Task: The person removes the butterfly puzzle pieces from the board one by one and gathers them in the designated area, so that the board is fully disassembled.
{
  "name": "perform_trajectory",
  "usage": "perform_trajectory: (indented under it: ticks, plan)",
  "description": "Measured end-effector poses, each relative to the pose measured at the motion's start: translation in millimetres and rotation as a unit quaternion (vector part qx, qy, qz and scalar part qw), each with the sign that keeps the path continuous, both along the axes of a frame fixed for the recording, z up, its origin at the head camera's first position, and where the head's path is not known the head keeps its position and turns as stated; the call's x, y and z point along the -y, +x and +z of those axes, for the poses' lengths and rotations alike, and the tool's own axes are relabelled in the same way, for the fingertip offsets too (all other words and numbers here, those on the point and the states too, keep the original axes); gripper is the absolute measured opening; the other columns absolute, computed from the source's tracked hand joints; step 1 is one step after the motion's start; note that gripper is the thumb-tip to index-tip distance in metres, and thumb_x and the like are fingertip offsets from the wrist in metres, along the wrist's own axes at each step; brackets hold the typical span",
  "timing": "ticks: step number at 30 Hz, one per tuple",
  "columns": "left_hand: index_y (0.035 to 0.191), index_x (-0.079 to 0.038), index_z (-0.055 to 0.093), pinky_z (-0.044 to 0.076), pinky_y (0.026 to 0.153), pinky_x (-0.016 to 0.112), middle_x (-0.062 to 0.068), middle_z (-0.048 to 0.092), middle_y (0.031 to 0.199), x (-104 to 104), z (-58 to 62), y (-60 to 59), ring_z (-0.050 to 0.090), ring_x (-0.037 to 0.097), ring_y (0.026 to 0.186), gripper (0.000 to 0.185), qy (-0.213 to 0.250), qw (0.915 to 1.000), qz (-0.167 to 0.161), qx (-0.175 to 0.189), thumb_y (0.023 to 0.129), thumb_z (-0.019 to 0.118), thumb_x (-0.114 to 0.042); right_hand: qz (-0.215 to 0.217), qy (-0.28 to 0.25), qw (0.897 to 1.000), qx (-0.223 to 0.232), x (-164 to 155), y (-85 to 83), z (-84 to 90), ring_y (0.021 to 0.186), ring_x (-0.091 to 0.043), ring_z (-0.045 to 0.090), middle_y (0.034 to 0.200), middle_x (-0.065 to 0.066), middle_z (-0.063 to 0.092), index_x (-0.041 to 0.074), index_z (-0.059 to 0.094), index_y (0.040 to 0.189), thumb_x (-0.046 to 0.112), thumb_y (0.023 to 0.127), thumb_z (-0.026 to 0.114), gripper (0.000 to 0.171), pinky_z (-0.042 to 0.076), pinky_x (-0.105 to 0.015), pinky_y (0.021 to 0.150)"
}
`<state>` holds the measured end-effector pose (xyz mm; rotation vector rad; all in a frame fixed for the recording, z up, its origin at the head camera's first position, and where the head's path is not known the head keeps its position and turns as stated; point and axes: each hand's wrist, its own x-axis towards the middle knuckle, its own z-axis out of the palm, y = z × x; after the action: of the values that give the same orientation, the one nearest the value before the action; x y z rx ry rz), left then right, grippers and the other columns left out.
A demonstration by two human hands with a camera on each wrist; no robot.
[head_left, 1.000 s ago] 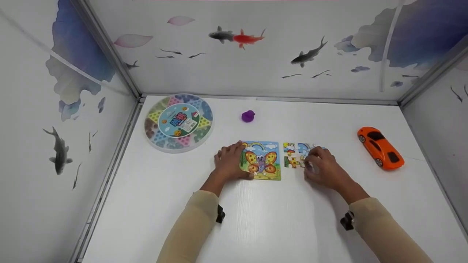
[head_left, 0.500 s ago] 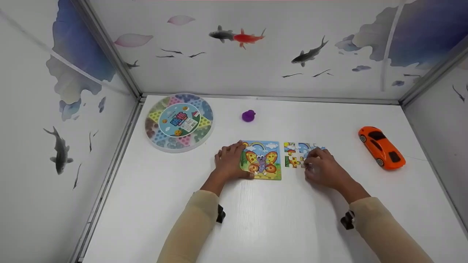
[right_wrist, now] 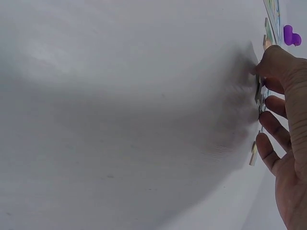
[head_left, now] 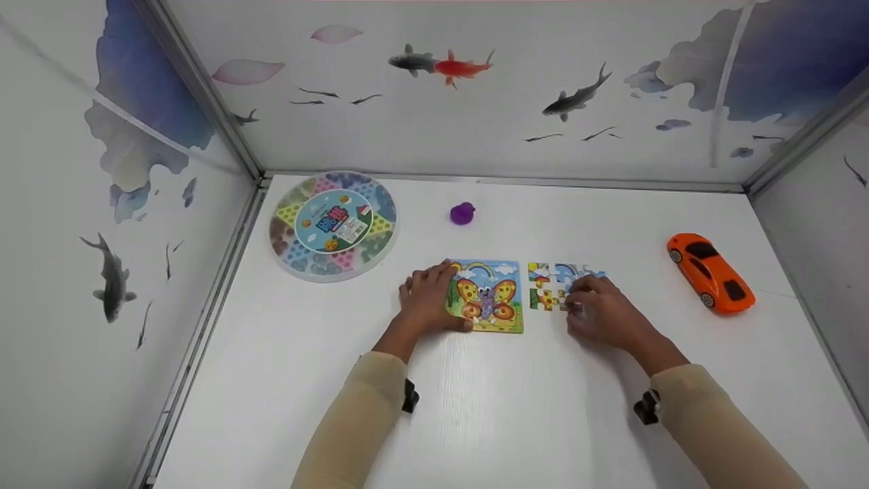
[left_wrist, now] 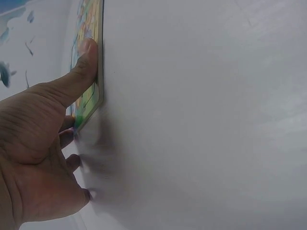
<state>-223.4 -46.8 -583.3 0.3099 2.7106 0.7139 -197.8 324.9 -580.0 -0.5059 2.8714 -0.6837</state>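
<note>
White tabletop (head_left: 475, 421) fills most of the head view, walled in by panels painted with fish. Next in size is the round game board (head_left: 333, 225), upper left of centre, lying flat near the corner of the walls. Over at the right edge sits the orange toy car (head_left: 711, 272), well apart from everything else.

Dead centre lies the butterfly puzzle card (head_left: 486, 296), a square picture flat on the table. The left hand (head_left: 426, 301) rests on its left edge, fingers fairly straight and pressing down; in the left wrist view the thumb (left_wrist: 81, 67) lies flat along the card's rim (left_wrist: 98, 72).

Just right of the card is the cluster of loose puzzle pieces (head_left: 547, 286), partly joined, its right part hidden under the right hand (head_left: 597, 311). That hand's fingers are curled down onto the pieces, and in the right wrist view the thumb and fingertips (right_wrist: 268, 103) pinch at a thin piece (right_wrist: 259, 93) on the table surface, with another piece (right_wrist: 253, 152) near the lower fingers.

Smallest of all, the purple blob (head_left: 462, 213) sits above the card, towards the back wall, alone.
</note>
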Motion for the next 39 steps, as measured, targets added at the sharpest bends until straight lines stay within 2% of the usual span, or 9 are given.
perform_trajectory:
  ticks: [11, 18, 28, 32, 39]
  plan:
    - [0.174, -0.022, 0.034, 0.022, 0.133, 0.068, 0.0, 0.027, 0.183, 1.5, -0.4, 0.0, 0.028, 0.039, 0.162, 0.118, -0.002, 1.0, -0.003, -0.004, 0.08, 0.098, -0.053, 0.012, 0.011, 1.0, -0.022, 0.7, 0.5, 1.6, 0.128, -0.038, 0.062, 0.137, -0.014, 0.067, 0.011, 0.084, 0.118, 0.016, 0.097, 0.081, 0.022, 0.051, -0.065, 0.114]
    - [0.176, -0.026, 0.03, 0.016, 0.135, 0.068, -0.003, 0.021, 0.186, 0.8, -9.0, -4.7, 0.022, 0.038, 0.166, 0.122, 0.005, 0.9998, 0.001, 0.02, 0.078, 0.1, -0.051, 0.02, 0.017, 0.999, -0.042, 1.1, 3.0, -0.2, 0.126, -0.037, 0.062, 0.135, -0.014, 0.067, 0.012, 0.084, 0.117, 0.017, 0.096, 0.082, 0.021, 0.048, -0.067, 0.114]
    - [0.175, -0.027, 0.032, 0.016, 0.135, 0.068, -0.004, 0.023, 0.185, 1.5, -15.1, -7.1, 0.023, 0.038, 0.165, 0.122, 0.013, 0.9998, 0.002, 0.015, 0.078, 0.1, -0.053, 0.021, 0.018, 0.999, -0.043, 0.6, 3.0, -3.6, 0.127, -0.035, 0.06, 0.135, -0.012, 0.067, 0.014, 0.083, 0.119, 0.019, 0.096, 0.084, 0.023, 0.048, -0.065, 0.115]
    - [0.175, -0.026, 0.032, 0.016, 0.135, 0.069, -0.003, 0.023, 0.185, 1.4, -11.9, -5.6, 0.024, 0.039, 0.165, 0.121, 0.019, 0.9997, 0.0, 0.015, 0.079, 0.1, -0.052, 0.022, 0.015, 0.998, -0.052, 1.4, 3.2, -4.4, 0.125, -0.034, 0.06, 0.133, -0.011, 0.069, 0.015, 0.082, 0.121, 0.02, 0.096, 0.084, 0.026, 0.048, -0.064, 0.115]
    - [0.174, -0.022, 0.033, 0.02, 0.133, 0.07, 0.0, 0.026, 0.184, 0.2, -2.8, -1.8, 0.027, 0.04, 0.163, 0.118, 0.004, 1.0, -0.001, 0.005, 0.08, 0.098, -0.053, 0.029, 0.009, 0.996, -0.082, 14.2, 0.0, -0.4, 0.125, -0.038, 0.064, 0.133, -0.014, 0.068, 0.009, 0.078, 0.129, 0.022, 0.096, 0.086, 0.037, 0.051, -0.066, 0.113]
